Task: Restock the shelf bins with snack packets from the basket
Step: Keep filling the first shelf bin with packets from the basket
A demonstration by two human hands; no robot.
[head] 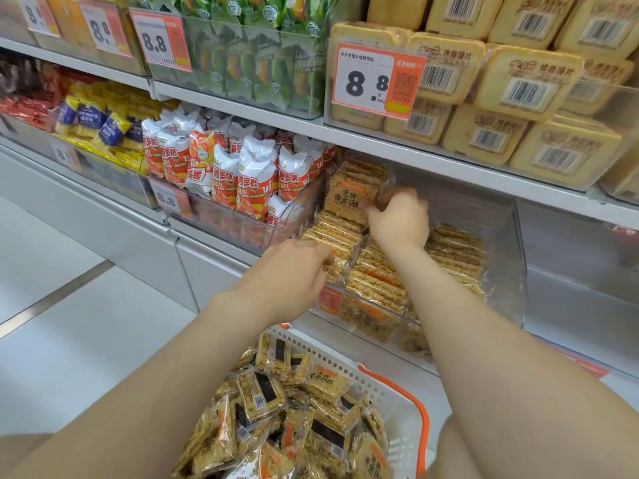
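Note:
A clear shelf bin [498,236] holds rows of golden rice-cracker packets [377,278]. My right hand [399,221] reaches into the bin and pinches an upright packet [349,193] at its right edge. My left hand [294,271] is at the bin's front left corner, fingers curled on the packets [332,240] lying there. Below, a white basket with an orange handle [387,382] is heaped with several more of the same packets [276,409].
Left of this bin stands a bin of red and white snack bags [242,174], then yellow and blue packets [103,122]. The shelf above carries green packets [256,60], stacked yellow toast packs [518,88] and an 8.8 price tag [375,81]. Pale floor [69,305] lies at left.

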